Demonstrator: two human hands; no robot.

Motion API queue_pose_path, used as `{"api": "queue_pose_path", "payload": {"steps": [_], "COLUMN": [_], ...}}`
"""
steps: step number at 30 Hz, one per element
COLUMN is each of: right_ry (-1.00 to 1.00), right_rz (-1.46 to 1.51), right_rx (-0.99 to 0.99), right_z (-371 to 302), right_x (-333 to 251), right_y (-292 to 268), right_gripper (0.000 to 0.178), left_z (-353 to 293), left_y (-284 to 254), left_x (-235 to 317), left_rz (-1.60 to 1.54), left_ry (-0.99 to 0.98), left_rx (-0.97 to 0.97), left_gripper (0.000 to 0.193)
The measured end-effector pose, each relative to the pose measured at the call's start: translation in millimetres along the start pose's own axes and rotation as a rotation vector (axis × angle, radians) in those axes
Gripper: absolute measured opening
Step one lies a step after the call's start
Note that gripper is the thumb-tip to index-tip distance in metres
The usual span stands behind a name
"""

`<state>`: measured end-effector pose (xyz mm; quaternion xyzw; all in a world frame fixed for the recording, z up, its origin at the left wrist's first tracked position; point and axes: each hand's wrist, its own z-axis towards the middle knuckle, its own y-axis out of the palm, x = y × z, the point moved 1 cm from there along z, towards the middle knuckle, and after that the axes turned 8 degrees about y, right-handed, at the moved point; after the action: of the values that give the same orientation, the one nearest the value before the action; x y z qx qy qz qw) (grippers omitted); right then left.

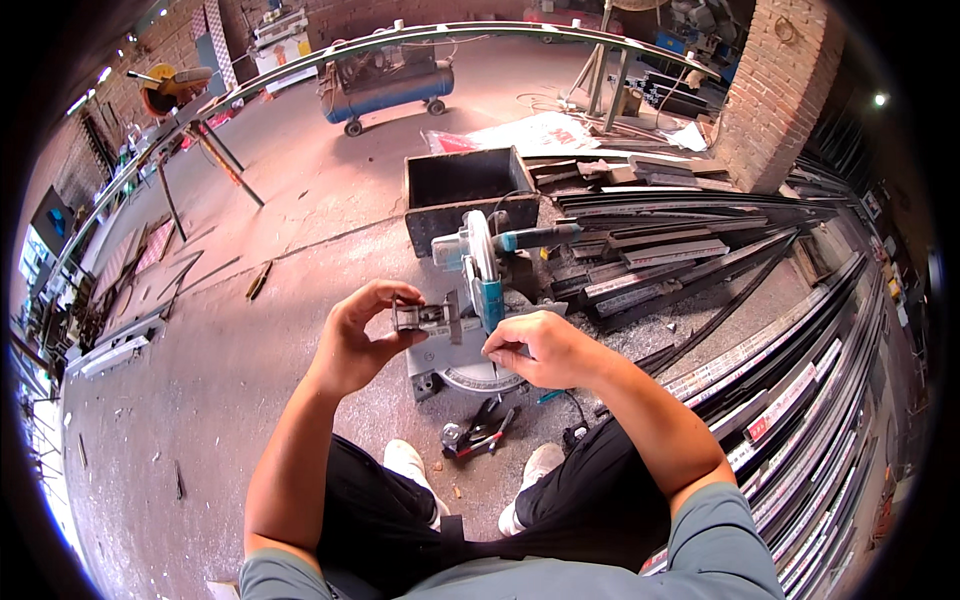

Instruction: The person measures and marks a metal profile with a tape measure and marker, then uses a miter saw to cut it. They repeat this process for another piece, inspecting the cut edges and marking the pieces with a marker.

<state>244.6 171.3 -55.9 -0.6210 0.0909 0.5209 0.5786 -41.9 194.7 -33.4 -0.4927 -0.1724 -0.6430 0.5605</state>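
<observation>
A mitre saw with a teal handle and a pale round base stands on the floor before me. My left hand is at the left side of its base, thumb and fingers closed around a short cut piece of metal profile with a hollow section. In front of the blade, at the right of the base, is my right hand. Its thumb and forefinger are pinched together, and whatever they hold is too small to name. Between my shoes and the saw lie a tape measure and a red-handled hand tool.
A dark open box stands behind the saw. Long metal profiles and offcuts are stacked along the right, near a brick pillar. Farther back are a blue air compressor and a long metal rail on legs.
</observation>
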Motion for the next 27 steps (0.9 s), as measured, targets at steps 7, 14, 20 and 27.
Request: {"api": "queue_pose_path", "payload": {"steps": [7, 14, 20, 27], "right_ry": [0.013, 0.008, -0.028, -0.059], "right_rz": [-0.074, -0.064, -0.094, -0.192], "right_rx": [0.071, 0.187, 0.352, 0.419], "right_z": [4.7, 8.7, 11.9, 9.7], "right_x": [-10.0, -4.6, -12.3, -12.6], "right_y": [8.7, 15.1, 16.1, 19.4], "right_gripper": [0.025, 0.024, 0.020, 0.018], "left_z": [-5.9, -5.9, -6.0, -7.7], "left_y": [10.6, 29.4, 33.5, 39.3], "left_x": [-5.2, -6.3, -4.8, 3.1], "left_rz": [-0.126, -0.315, -0.261, -0.192], "left_ry": [-0.052, -0.315, -0.399, -0.415], "left_rx": [0.031, 0.065, 0.036, -0.037], "left_gripper": [0.040, 0.039, 0.038, 0.043]}}
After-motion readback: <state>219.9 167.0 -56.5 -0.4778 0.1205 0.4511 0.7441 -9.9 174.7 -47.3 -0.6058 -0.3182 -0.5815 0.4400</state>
